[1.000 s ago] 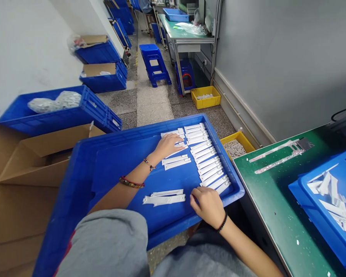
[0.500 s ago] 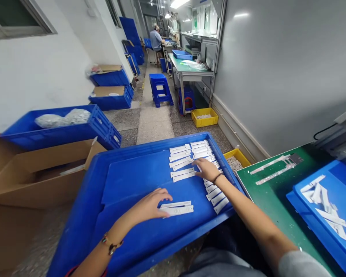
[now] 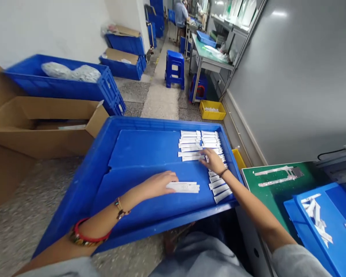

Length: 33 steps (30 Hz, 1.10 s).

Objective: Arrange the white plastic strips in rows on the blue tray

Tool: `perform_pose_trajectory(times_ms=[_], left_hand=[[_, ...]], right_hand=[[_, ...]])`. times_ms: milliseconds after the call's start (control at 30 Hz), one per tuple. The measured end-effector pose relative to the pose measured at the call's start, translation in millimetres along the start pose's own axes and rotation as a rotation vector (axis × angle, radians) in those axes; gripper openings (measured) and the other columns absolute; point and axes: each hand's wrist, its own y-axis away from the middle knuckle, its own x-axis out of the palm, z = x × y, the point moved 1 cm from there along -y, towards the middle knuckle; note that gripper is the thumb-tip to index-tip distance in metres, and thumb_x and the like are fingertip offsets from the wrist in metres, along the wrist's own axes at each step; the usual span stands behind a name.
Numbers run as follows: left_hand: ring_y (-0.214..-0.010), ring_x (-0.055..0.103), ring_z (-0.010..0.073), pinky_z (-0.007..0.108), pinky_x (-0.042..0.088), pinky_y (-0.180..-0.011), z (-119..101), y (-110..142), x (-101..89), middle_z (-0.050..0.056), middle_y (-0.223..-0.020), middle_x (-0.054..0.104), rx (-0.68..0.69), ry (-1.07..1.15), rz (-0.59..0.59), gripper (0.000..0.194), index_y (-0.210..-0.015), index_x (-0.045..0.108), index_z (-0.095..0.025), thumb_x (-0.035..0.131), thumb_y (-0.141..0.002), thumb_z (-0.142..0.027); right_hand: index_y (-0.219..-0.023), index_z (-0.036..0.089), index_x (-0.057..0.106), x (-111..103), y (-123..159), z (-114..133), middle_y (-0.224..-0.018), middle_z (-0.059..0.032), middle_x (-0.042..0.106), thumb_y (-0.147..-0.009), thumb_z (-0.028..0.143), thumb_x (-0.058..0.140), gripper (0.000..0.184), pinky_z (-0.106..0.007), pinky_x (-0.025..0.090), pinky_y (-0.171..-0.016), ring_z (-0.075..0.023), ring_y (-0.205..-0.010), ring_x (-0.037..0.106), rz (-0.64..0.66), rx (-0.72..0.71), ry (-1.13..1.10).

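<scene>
A large blue tray [image 3: 138, 148] holds rows of flat white strips [image 3: 189, 145] at its far right, lying side by side in two columns. Over the tray's middle, my left hand [image 3: 161, 184] is closed round the left end of a small stack of white strips [image 3: 186, 187]. My right hand [image 3: 215, 161] has its fingertips pinched on the right end of the nearest strip [image 3: 192, 158] in the left column. More strips [image 3: 220, 189] stick out below my right wrist, partly covered by the hand.
Right of the tray is a green bench [image 3: 262, 196] with a metal fixture [image 3: 294, 172] and a blue bin [image 3: 338, 207] of loose strips. An open cardboard box [image 3: 52, 109] and blue crates [image 3: 72, 86] stand at left. A blue stool [image 3: 175, 67] and a seated person [image 3: 180, 15] are farther off.
My left hand has closed on the small stack, where its fingers were apart at the stack's end before. My right hand stays at the left column's nearest strips. The view has tilted downward.
</scene>
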Motion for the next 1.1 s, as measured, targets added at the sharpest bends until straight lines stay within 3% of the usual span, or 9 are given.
perform_pose_trajectory(times_ms=[133, 233, 433, 533, 667, 867, 1100], left_hand=[[-0.114, 0.062, 0.0275, 0.035, 0.046, -0.099, 4, -1, 4.2, 0.008, -0.115, 0.071, 0.009, -0.026, -0.029, 0.029, -0.109, 0.070, -0.022, 0.055, -0.085, -0.029], [-0.118, 0.059, 0.0278, 0.036, 0.045, -0.101, 6, -2, 4.9, 0.007, -0.120, 0.069, 0.004, -0.016, -0.043, 0.034, -0.116, 0.067, -0.023, 0.055, -0.085, -0.029], [-0.111, 0.060, 0.0256, 0.033, 0.050, -0.091, 2, -6, 1.1, 0.007, -0.112, 0.064, -0.012, -0.099, -0.074, 0.031, -0.107, 0.066, -0.022, 0.052, -0.079, -0.022], [-0.115, 0.059, 0.0270, 0.035, 0.049, -0.094, 6, -7, 2.5, 0.008, -0.117, 0.062, -0.040, -0.159, -0.118, 0.035, -0.112, 0.064, -0.021, 0.050, -0.080, -0.019], [-0.117, 0.060, 0.0273, 0.034, 0.051, -0.091, 11, -8, 5.3, 0.010, -0.129, 0.059, -0.132, -0.200, -0.135, 0.046, -0.126, 0.055, -0.020, 0.050, -0.080, -0.020], [-0.097, 0.066, 0.0249, 0.029, 0.049, -0.073, 11, -7, 4.7, 0.005, -0.109, 0.067, -0.153, -0.162, -0.157, 0.026, -0.102, 0.057, -0.023, 0.053, -0.076, -0.022], [-0.094, 0.066, 0.0254, 0.029, 0.046, -0.069, 15, -7, 2.6, 0.004, -0.104, 0.069, -0.193, -0.031, -0.201, 0.028, -0.101, 0.056, -0.025, 0.052, -0.073, -0.024]], right_hand=[[-0.107, 0.016, 0.067, 18, 34, 13, -0.103, -0.0046, 0.070, -0.092, 0.021, 0.064, 0.017, -0.023, 0.049, -0.075, -0.0132, -0.085, 0.064, 0.320, -0.100, -0.342], [-0.098, 0.016, 0.068, 28, 41, 15, -0.096, -0.0028, 0.071, -0.086, 0.023, 0.070, 0.014, -0.023, 0.049, -0.074, -0.0126, -0.080, 0.063, 0.386, -0.024, -0.458], [-0.085, 0.016, 0.065, 25, 30, 9, -0.081, -0.0011, 0.068, -0.081, 0.038, 0.074, 0.024, -0.025, 0.049, -0.069, -0.0135, -0.075, 0.062, 0.345, 0.142, -0.611], [-0.081, 0.017, 0.061, 23, 26, 6, -0.080, -0.0006, 0.066, -0.083, 0.034, 0.071, 0.019, -0.025, 0.049, -0.071, -0.0137, -0.075, 0.063, 0.276, 0.178, -0.605], [-0.085, 0.019, 0.060, 24, 23, 5, -0.082, 0.0007, 0.067, -0.085, 0.021, 0.066, 0.006, -0.025, 0.048, -0.072, -0.0132, -0.074, 0.063, 0.160, 0.180, -0.471], [-0.088, 0.021, 0.063, 27, 22, 8, -0.087, 0.0007, 0.071, -0.089, 0.021, 0.064, 0.001, -0.024, 0.046, -0.072, -0.0141, -0.077, 0.064, 0.130, 0.160, -0.202], [-0.094, 0.020, 0.065, 20, 26, 13, -0.096, -0.0032, 0.067, -0.091, 0.021, 0.064, 0.003, -0.024, 0.046, -0.075, -0.0161, -0.091, 0.062, 0.108, 0.036, -0.028]])
